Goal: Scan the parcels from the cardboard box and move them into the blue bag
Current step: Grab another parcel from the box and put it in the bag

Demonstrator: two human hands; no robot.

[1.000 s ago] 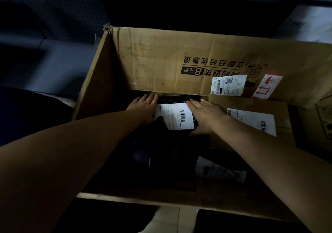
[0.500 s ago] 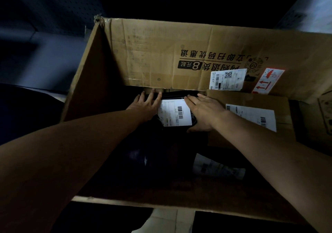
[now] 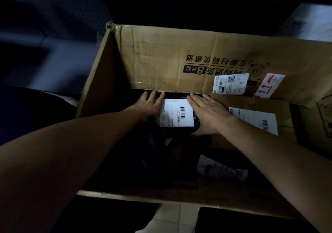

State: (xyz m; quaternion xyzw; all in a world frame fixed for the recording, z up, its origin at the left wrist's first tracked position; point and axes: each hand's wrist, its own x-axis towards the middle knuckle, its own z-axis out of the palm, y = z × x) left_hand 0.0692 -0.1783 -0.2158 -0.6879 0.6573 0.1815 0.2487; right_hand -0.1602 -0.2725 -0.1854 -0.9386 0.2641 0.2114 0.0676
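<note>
The left hand [image 3: 150,105] lies flat with its fingers spread, palm down on the left end of a dark parcel [image 3: 179,130] deep inside the cardboard box [image 3: 161,58]; its fingertips reach the foot of the box's far wall. The right hand [image 3: 208,114] does the same on the other end, fingers straight and close together, thumb tucked down along the parcel's near right corner. Neither hand is closed round anything: both press or brace against the parcel from opposite sides, open.

Between them shows the parcel's white shipping label [image 3: 177,113], barcode facing up, so the parcel's long axis seems to run left to right, parallel to the far wall, with one hand at each end. The two hands are about equally near to it; a lift would likely be a squeeze inward from both ends and then a pull up and back toward the person.

Just to the right of the right hand, touching or nearly so, a brown carton [image 3: 251,103] with its own label stands against the same wall. Nearer the person, low in the shadow, a pale wrapped packet [image 3: 221,168] lies on the box floor. The blue bag is not in view, nor is any scanner.
</note>
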